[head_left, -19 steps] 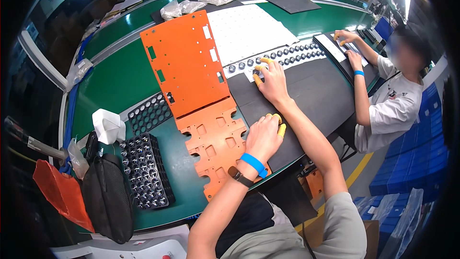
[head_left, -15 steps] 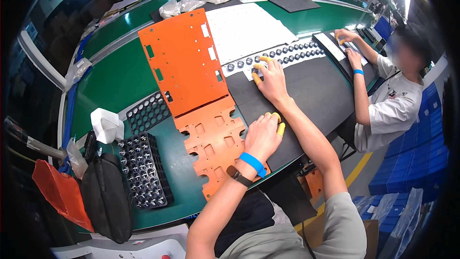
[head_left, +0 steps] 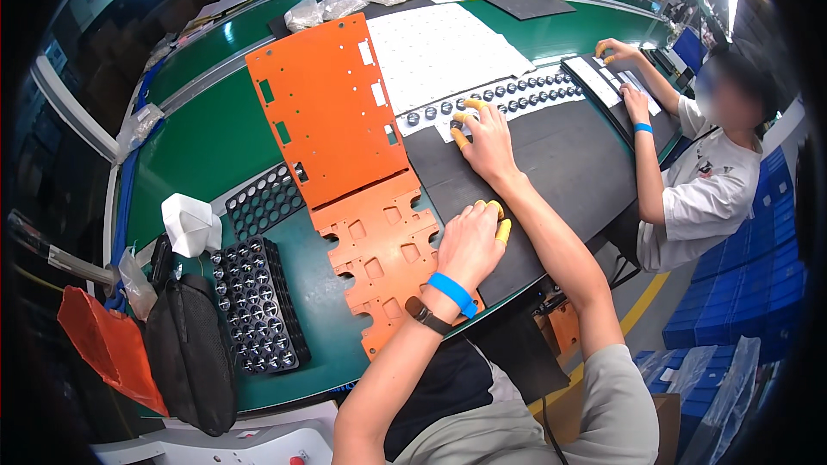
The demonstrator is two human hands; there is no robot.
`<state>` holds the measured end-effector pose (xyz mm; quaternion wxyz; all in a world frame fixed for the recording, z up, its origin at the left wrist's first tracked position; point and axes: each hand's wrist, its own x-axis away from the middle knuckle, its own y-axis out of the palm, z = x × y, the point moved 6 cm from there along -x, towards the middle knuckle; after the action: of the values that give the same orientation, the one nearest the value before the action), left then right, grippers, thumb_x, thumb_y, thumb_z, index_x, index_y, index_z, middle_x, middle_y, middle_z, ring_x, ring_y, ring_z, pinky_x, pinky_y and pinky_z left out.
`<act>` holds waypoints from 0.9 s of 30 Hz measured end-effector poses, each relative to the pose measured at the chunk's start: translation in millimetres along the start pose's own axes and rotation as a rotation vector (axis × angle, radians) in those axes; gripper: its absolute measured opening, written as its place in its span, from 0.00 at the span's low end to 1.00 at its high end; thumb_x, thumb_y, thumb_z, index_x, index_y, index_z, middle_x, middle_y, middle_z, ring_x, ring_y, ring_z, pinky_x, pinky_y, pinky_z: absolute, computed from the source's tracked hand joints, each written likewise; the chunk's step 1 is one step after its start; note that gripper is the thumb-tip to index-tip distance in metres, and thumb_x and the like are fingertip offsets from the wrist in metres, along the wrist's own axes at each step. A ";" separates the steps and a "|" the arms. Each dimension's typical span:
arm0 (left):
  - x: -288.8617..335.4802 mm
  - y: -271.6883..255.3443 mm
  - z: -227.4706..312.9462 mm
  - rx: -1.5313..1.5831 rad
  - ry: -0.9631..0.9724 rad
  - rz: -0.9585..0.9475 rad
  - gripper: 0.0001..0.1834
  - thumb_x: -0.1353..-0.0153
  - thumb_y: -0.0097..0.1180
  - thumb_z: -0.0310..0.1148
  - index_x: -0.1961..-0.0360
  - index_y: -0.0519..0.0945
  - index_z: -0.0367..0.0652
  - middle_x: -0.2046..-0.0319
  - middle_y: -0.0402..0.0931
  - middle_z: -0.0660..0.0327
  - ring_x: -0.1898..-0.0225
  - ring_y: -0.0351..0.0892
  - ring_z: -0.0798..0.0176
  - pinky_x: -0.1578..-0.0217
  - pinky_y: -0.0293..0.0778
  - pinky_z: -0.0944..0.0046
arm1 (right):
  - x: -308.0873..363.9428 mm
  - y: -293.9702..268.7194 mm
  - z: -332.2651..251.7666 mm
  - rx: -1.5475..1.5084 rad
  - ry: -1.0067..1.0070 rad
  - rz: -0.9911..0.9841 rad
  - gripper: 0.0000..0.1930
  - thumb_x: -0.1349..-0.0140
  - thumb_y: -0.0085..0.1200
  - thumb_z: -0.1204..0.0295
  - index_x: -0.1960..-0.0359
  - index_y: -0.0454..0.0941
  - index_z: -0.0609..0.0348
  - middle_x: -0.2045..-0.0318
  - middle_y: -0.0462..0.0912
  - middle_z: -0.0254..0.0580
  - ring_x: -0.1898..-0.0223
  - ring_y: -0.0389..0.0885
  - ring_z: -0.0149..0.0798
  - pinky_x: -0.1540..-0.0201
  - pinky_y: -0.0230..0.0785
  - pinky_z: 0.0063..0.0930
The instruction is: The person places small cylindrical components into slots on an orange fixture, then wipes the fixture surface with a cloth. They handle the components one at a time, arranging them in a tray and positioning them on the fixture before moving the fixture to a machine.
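Head view: the right hand (head_left: 488, 139) lies spread, fingers on the black mat (head_left: 551, 172) beside a row of small black caps (head_left: 508, 96). The left hand (head_left: 469, 241) rests loosely curled on the mat's near edge, holding nothing. Far left, one black tray (head_left: 258, 306) holds many caps. Two orange plates (head_left: 336, 112) lie between.

Bright, even overhead light fell from ceiling strips glaring at the upper corners, leaving only soft shadows on the green tabletop (head_left: 198, 146), while the fisheye bent straight edges near the rim, darkened the corners to black, and blurred the co-worker's face.
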<state>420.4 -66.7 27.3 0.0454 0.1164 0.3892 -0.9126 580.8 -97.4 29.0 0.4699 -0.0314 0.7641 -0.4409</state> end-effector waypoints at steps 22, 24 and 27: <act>-3.6 0.5 7.2 -0.078 -0.002 -0.105 0.14 0.36 0.59 0.37 0.57 0.79 0.37 0.64 0.80 0.52 0.58 0.80 0.49 0.58 0.76 0.51 | -5.2 -12.4 -18.1 -0.189 -0.092 0.097 0.23 0.40 0.64 0.68 0.43 0.76 0.58 0.47 0.78 0.46 0.46 0.73 0.49 0.42 0.64 0.41; -0.7 3.4 13.9 -0.177 0.091 -0.070 0.15 0.36 0.60 0.38 0.56 0.78 0.36 0.64 0.79 0.52 0.58 0.79 0.48 0.56 0.75 0.51 | -5.4 -11.4 -12.1 -0.204 -0.074 0.092 0.23 0.40 0.63 0.68 0.43 0.76 0.58 0.47 0.77 0.47 0.45 0.73 0.50 0.41 0.64 0.42; -0.8 8.2 21.0 -0.263 0.128 -0.111 0.17 0.37 0.60 0.38 0.55 0.77 0.35 0.63 0.79 0.49 0.57 0.79 0.45 0.55 0.75 0.49 | -9.0 -12.2 2.1 -0.220 0.008 0.145 0.23 0.39 0.62 0.68 0.42 0.75 0.60 0.46 0.77 0.49 0.44 0.72 0.51 0.39 0.63 0.43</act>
<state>418.9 -87.6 35.8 -0.0151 0.1454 0.5135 -0.8456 583.0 -102.1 43.4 0.4912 -0.0257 0.8099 -0.3195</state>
